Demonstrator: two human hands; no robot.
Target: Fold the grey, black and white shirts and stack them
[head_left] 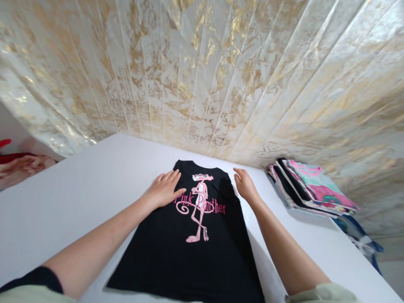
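Observation:
A black T-shirt (164,261) with a pink cartoon panther and the words "Pink Panther" lies spread on the white table, its neckline at the far end. No sleeves show sticking out at its sides. My left hand (165,187) rests flat on the shirt's upper left edge, fingers stretched and thumb out over the print. Just off the upper right edge, my right hand (245,185) hovers beside the shirt with its fingers loosely extended and nothing visible in them. Whether it brushes the cloth I cannot tell.
On the right of the white table (78,185) sits a stack of folded clothes (312,189). A blue item with a white bow (362,244) hangs by the right edge. Behind the table is a white and gold curtain (195,75). Pinkish fabric (25,168) lies at far left.

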